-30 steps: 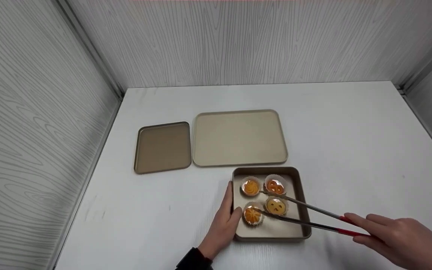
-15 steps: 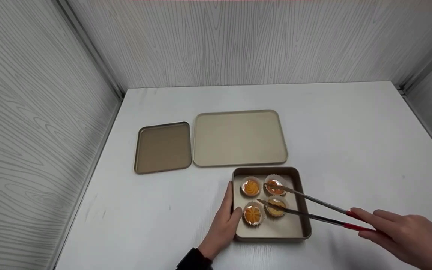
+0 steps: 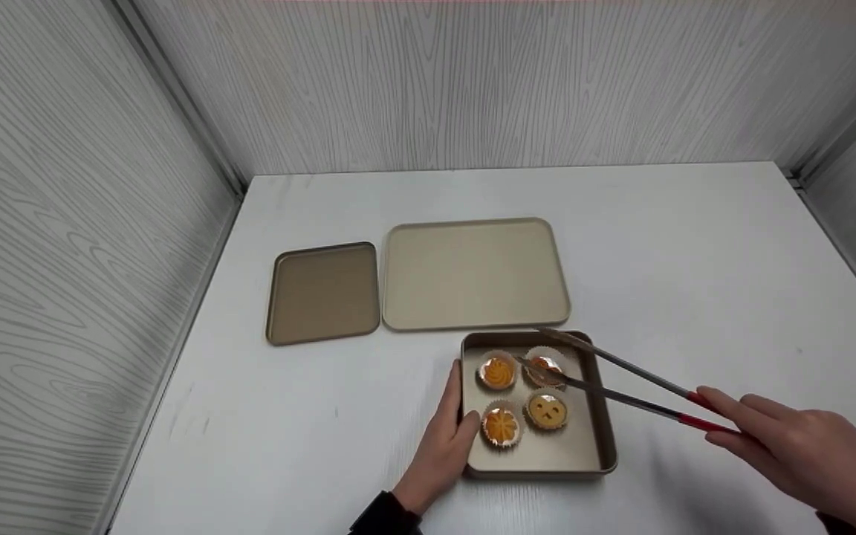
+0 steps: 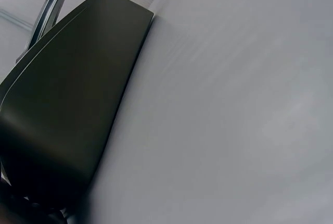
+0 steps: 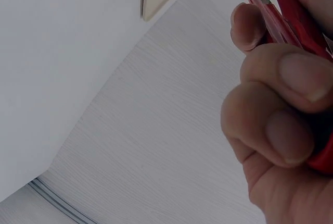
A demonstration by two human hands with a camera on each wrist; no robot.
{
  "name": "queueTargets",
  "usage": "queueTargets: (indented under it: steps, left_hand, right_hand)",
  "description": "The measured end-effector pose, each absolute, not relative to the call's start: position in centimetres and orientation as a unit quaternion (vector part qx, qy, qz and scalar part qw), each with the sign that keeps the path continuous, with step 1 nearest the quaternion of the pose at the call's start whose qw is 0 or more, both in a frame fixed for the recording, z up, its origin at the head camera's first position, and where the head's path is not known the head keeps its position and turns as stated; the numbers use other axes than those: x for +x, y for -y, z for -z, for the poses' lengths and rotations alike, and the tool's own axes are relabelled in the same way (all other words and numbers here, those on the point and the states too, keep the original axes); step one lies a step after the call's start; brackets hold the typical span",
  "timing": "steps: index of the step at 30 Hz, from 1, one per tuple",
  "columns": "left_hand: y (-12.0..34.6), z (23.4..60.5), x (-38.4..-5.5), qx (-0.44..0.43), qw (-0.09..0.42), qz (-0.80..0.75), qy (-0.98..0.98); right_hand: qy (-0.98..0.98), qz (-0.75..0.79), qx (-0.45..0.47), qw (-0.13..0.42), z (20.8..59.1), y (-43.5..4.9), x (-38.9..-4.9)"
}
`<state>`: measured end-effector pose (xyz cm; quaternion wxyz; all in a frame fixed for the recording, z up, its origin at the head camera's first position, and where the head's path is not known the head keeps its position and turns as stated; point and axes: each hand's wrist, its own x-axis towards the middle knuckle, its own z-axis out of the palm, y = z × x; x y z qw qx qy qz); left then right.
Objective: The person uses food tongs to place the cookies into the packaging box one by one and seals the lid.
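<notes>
Brown metal, square and deep-walled, the square pan (image 3: 547,455) sits low and right of centre in the head view; on its floor are four small pastries in pale paper cups: a swirled pastry (image 3: 498,372) at upper left, a glazed pastry (image 3: 546,361) at upper right, a segmented pastry (image 3: 501,426) at lower left and a pale yellow pastry (image 3: 547,409) with small holes at lower right. The left hand (image 3: 435,446) comes up from the lower edge and grips the pan's left wall, thumb at the rim and fingers along the outside; in the left wrist view that wall looks almost black, and the lower left corner is too dark to tell more of the fingers.

The right hand (image 3: 807,453), at lower right, holds the red-handled tongs (image 3: 625,400); the right wrist view shows its fingers curled around the grips. The tongs' arms stand apart, with nothing between their tips; one crosses over the glazed pastry, the other over the pan's far rim; whether either touches, I cannot tell.

Above the pan, near it, lies the large beige tray (image 3: 476,275); just beside it, further left, is the smaller brown tray (image 3: 324,293); all rest on the white table (image 3: 695,260).
</notes>
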<state>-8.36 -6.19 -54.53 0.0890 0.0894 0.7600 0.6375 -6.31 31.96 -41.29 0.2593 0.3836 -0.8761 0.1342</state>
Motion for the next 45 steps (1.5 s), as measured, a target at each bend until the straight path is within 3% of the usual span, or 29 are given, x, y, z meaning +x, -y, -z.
queueTargets:
  steps: [22,45]
  left_hand:
    - [6.2,54.5,-8.3,0.088,0.09,-0.633,-0.764]
    - [6.2,54.6,-8.3,0.085,0.094,-0.643,-0.755]
  right_hand:
    - [0.888,-0.149,0.319,0.295,44.1,-31.0,-9.4]
    - [0.928,-0.181,0.198,0.26,45.5,-30.8,-10.4]
